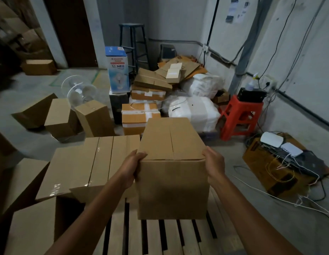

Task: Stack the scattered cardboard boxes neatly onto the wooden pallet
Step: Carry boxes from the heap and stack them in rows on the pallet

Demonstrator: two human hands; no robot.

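The left hand [131, 167] and right hand [214, 165] clasp opposite sides of the cardboard box [171, 184], centred between them over the wooden pallet [171, 236], its long axis pointing away, just right of the stacked boxes [90, 162].

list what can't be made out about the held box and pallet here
All in the head view:
- Whether the held box rests on the wooden pallet: its own front face hides the underside.
- Most fingers of the left hand and right hand: hidden behind the box's sides.
- Pallet's near end: cut by the bottom edge.
- Text on the wall notices: too small, blurred.
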